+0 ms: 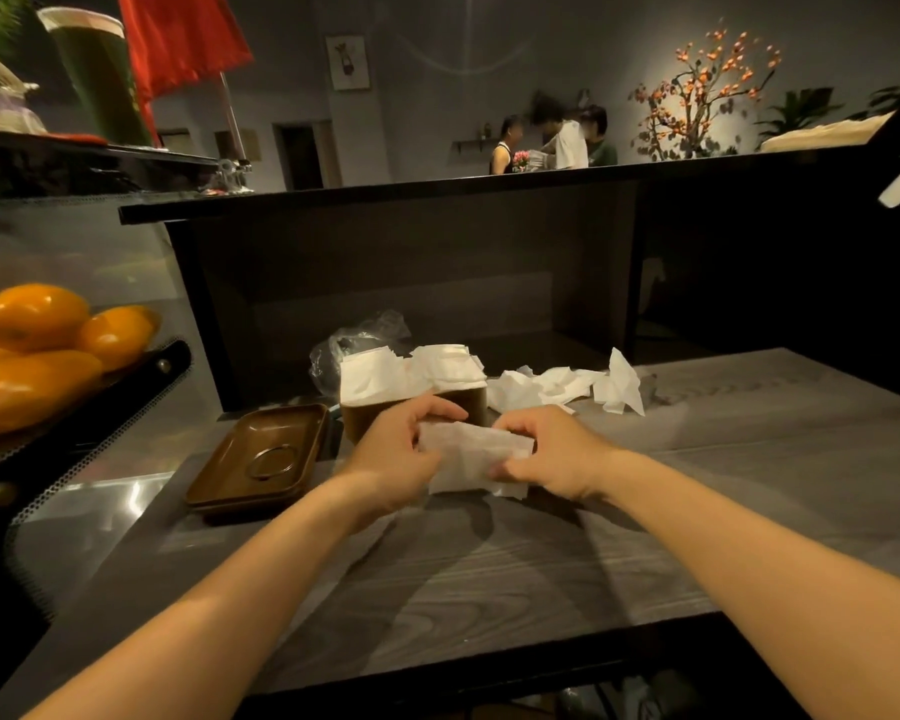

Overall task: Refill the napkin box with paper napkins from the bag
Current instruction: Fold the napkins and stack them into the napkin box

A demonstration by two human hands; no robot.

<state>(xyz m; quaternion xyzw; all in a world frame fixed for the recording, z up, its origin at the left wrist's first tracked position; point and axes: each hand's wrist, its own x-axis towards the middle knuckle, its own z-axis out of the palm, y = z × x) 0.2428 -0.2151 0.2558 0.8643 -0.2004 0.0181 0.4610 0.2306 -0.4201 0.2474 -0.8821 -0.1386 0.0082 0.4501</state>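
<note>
Folding a napkin before it goes in the box

Both hands, left (393,452) and right (552,449), pinch a white paper napkin (471,459) above the grey wooden tabletop (489,574); next, probably tuck it into the brown napkin box (357,418).

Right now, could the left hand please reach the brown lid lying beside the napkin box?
Probably yes, once freed: the left hand grips a napkin together with the right hand, and the brown lid lies close to its left on the table with nothing between.
</note>
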